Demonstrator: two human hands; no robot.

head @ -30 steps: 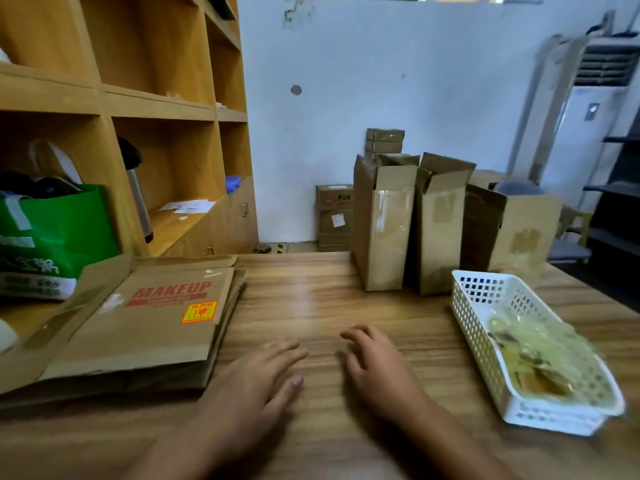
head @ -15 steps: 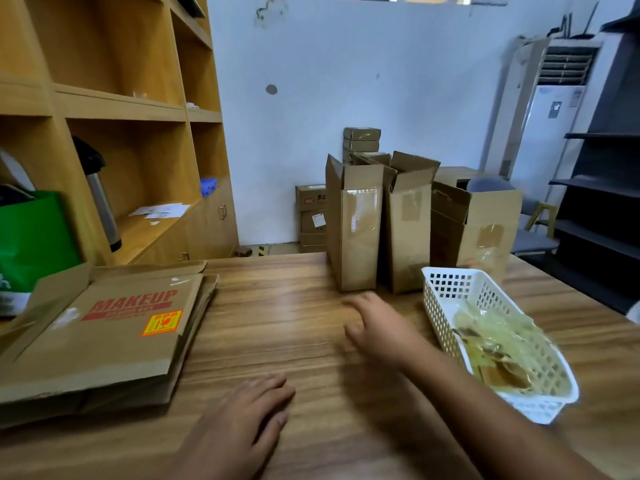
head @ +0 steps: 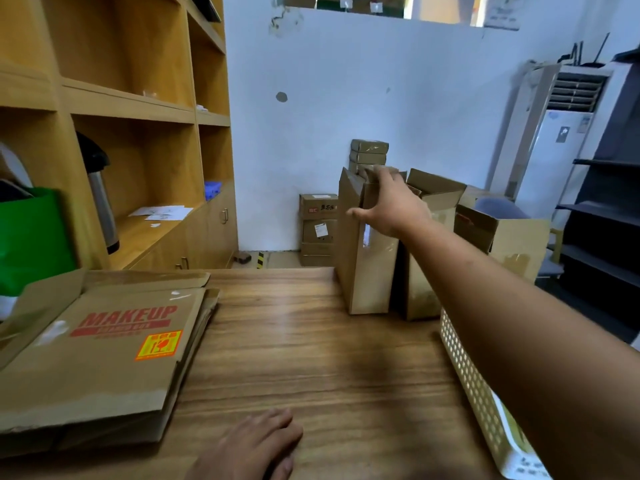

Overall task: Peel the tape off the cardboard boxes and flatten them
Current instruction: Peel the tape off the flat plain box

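Three open cardboard boxes stand at the table's far edge: a tall taped box (head: 367, 271), a second tall box (head: 426, 289) right of it, and a wider box (head: 519, 244) behind. My right hand (head: 394, 206) is stretched out to the first box. Its fingers reach the top flap and its thumb is spread to the left over the front face. My left hand (head: 252, 448) rests flat on the wooden table (head: 311, 341) near the front edge. A stack of flattened boxes (head: 104, 358) marked MAKEUP lies on the left.
A white perforated basket (head: 474, 386) holding peeled tape sits at the right, partly behind my forearm. Wooden shelves (head: 138, 109) with a green bag (head: 31, 237) line the left. Small boxes (head: 317, 230) stand on the floor by the wall.
My right hand has risen from the table and reached forward to the top of the left tall box. My left hand has stayed on the table. The view has tilted up.
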